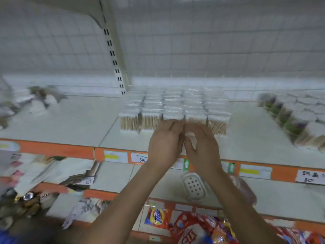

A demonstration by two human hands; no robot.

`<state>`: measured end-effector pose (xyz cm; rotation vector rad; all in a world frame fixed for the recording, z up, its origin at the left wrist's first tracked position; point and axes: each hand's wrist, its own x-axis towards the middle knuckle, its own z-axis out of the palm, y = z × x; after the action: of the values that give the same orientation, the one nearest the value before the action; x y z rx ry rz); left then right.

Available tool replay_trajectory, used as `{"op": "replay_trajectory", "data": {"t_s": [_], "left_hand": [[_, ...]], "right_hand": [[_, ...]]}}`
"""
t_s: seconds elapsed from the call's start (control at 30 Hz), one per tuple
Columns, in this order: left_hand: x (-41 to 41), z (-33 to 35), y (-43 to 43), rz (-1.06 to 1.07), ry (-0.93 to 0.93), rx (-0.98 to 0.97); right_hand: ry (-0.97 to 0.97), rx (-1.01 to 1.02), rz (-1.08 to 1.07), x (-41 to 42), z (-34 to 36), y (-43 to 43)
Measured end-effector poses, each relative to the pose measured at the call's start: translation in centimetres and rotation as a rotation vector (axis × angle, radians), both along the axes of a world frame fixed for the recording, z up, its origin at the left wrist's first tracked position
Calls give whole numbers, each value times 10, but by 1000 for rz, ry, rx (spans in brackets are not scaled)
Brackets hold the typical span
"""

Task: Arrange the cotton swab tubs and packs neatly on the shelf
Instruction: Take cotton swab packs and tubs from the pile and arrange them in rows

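Clear swab tubs [175, 103] gridded, left hand [166, 141] and right hand [202, 148] touching front, grip unclear

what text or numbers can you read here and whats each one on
"20", handwritten under blurred characters, on the white price tag at the right of the orange shelf strip.
White up-arrows, no words, on two green stickers.
Handwriting on the mid-strip tag: too blurred.
Print on the snack packs below: too blurred.

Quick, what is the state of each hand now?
Left hand: fingers curved against the clear plastic cotton swab tubs; grip cannot be told.
Right hand: the same; cannot be told.
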<state>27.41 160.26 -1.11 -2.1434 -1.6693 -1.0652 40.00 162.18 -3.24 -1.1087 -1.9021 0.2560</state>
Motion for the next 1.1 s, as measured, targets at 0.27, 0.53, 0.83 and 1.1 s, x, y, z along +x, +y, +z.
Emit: {"op": "replay_trajectory", "data": {"t_s": [0.27, 0.53, 0.83, 1.1], "left_hand": [[-158, -7, -52, 268, 64, -71], [-269, -18, -63, 543, 62, -145], [-384, -18, -57, 819, 11, -280], [-487, -12, -42, 973, 43, -449]], "right_hand": [[-90, -47, 175, -158, 3, -26], [-215, -85, 321, -277, 1, -18], [-410, -124, 563, -415, 3, 13], [-507, -108, 588, -526, 12, 46]]}}
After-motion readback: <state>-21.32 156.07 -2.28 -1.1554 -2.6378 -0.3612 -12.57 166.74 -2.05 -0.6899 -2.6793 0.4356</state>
